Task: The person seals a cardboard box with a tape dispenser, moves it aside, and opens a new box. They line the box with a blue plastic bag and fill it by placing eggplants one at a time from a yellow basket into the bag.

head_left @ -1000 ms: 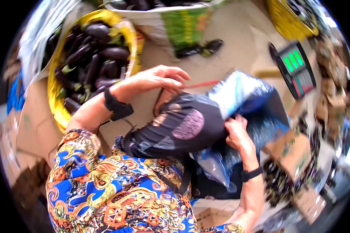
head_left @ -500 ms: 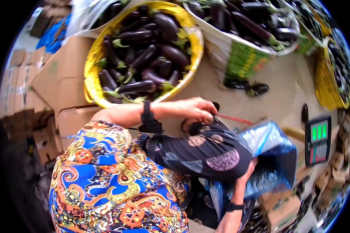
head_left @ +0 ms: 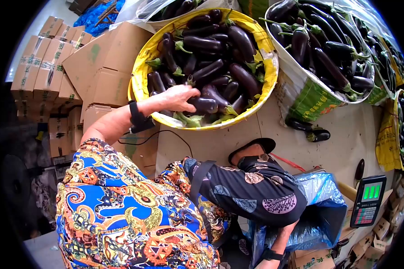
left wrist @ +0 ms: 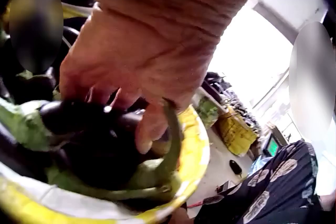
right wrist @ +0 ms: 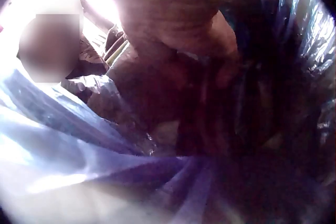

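My left hand [head_left: 179, 97] is over the yellow-rimmed basket [head_left: 137, 67], its fingers curled round an eggplant [head_left: 204, 105] at the near side. In the left wrist view the fingers of this hand [left wrist: 142, 50] pass behind the dark eggplant [left wrist: 58, 116], with the thumb in front. My right forearm [head_left: 283, 240] runs behind the bent knee towards a box lined with blue plastic [head_left: 314, 224]; the head view hides that hand. In the right wrist view my right hand [right wrist: 178, 29] reaches down among the plastic film [right wrist: 105, 161], its fingers lost in shadow.
Another full eggplant sack [head_left: 309, 96] stands at the upper right. A scale display [head_left: 368, 201] lies right of the lined box. Cardboard boxes [head_left: 40, 62] are stacked on the left. Loose eggplants [head_left: 318, 135] and a black cable [head_left: 179, 134] lie on the floor.
My left hand has moved from beside the knee onto the eggplants in the yellow-rimmed basket. The right hand has gone out of sight behind the knee. The head view has shifted.
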{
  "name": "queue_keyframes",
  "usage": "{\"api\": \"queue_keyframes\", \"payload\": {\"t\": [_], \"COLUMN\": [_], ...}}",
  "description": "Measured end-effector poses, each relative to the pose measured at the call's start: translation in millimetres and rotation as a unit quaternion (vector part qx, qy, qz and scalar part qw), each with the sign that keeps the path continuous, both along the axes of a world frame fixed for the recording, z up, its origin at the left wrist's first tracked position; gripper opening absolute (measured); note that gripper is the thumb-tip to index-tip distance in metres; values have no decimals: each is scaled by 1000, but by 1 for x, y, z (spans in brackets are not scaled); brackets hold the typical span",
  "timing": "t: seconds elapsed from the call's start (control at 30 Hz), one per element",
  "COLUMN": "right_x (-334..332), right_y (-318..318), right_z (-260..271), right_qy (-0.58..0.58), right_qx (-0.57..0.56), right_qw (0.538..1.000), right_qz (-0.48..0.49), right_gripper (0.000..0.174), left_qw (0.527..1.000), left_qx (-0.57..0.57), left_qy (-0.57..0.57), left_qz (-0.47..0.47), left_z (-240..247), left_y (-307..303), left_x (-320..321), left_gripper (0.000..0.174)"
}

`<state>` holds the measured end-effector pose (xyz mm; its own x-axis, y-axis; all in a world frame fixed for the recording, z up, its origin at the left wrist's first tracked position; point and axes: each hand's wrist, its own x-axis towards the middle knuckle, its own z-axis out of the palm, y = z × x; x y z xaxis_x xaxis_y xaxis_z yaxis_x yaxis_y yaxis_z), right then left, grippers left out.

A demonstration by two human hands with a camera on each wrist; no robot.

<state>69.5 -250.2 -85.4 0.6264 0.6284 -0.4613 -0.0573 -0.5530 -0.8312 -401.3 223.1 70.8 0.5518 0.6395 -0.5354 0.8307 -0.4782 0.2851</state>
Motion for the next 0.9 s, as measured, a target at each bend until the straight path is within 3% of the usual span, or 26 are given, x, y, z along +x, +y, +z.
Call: {"api": "queue_keyframes", "payload": {"t": [0.07, 0.17, 0.27, 0.33, 0.4, 0.43, 0.5, 0.53, 0.6, 0.67, 0.73, 0.77, 0.8, 0.9], "right_x": [-11, -17, -15, -9, 0, 2, -20, -20, -30, -43, -46, -52, -43, -52], "right_y": [21, 31, 38, 43, 35, 36, 70, 74, 89, 115, 124, 139, 120, 99], "right_z": [22, 35, 55, 69, 83, 101, 176, 196, 240, 282, 317, 341, 325, 313], "right_qy": [20, -15, -3, 13, 7, 30, -37, -50, -98, -198, 28, -78, -101, 20], "right_qx": [25, 37, -43, -91, -126, -167, -99, -55, 61, 133, 114, -46, -29, 16], "right_qw": [999, 999, 999, 995, 990, 985, 994, 996, 991, 969, 983, 975, 976, 997], "right_qz": [-17, 23, 29, 34, 59, 36, -31, -52, -67, 64, 143, 204, 193, 68], "right_gripper": [54, 53, 50, 45, 39, 32, 32, 32, 36, 38, 86, 62, 53, 44], "left_qw": [998, 982, 907, 874, 877, 901, 897, 880, 831, 735, 647, 608, 565, 650], "left_qx": [-57, -109, -244, -308, -286, -204, -79, -42, 12, 102, 207, 194, 179, 20], "left_qy": [10, -151, -281, -314, -354, -379, -416, -432, -487, -530, -615, -672, -725, -700], "left_qz": [19, 39, 195, 209, 155, 52, -124, -194, -270, -409, -399, -375, -350, -296], "left_z": [-23, -17, 27, 35, 47, 52, 66, 73, 74, 85, 93, 91, 88, 71], "left_y": [2, 12, 17, 26, 16, 8, -9, -20, -56, -97, -153, -175, -186, -145], "left_x": [-4, 3, 34, 46, 76, 93, 132, 155, 209, 261, 295, 318, 332, 296], "left_gripper": [62, 58, 42, 40, 45, 49, 58, 62, 51, 30, 20, 19, 17, 24]}}
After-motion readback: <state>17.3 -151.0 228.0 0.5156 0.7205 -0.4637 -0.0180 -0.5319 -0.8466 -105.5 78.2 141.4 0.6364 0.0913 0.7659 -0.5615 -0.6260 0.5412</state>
